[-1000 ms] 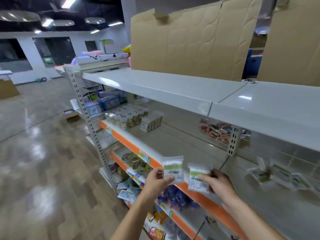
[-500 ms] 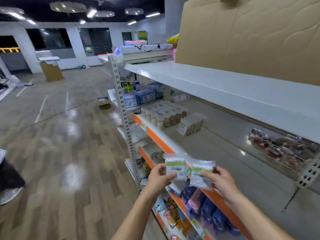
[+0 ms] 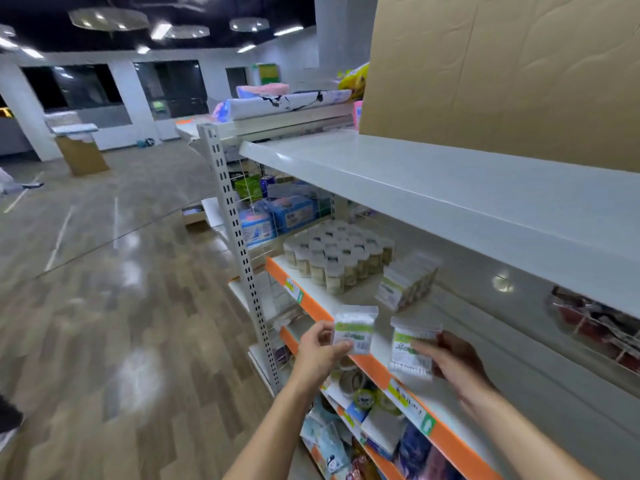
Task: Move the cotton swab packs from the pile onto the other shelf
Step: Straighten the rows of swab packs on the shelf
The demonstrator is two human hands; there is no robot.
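My left hand [image 3: 320,355] grips a clear cotton swab pack with a green label [image 3: 355,329], held upright over the orange front edge of the middle shelf [image 3: 446,434]. My right hand [image 3: 453,365] grips a second cotton swab pack [image 3: 410,348] just to the right, above the same shelf. Further along that shelf a row of cotton swab packs [image 3: 405,284] stands upright beside a block of lidded swab jars [image 3: 337,256].
A white upper shelf [image 3: 433,181] overhangs the middle shelf, with a large cardboard sheet [image 3: 502,74] on it. A perforated upright post [image 3: 235,237] stands at the left. Lower shelves hold packaged goods [image 3: 363,441]. Red packets [image 3: 599,323] hang at the far right. Wooden floor lies to the left.
The view has swung left and closer along the shelf; the row of packs and jars is now nearer. Both hands still hold their packs, now slightly further apart.
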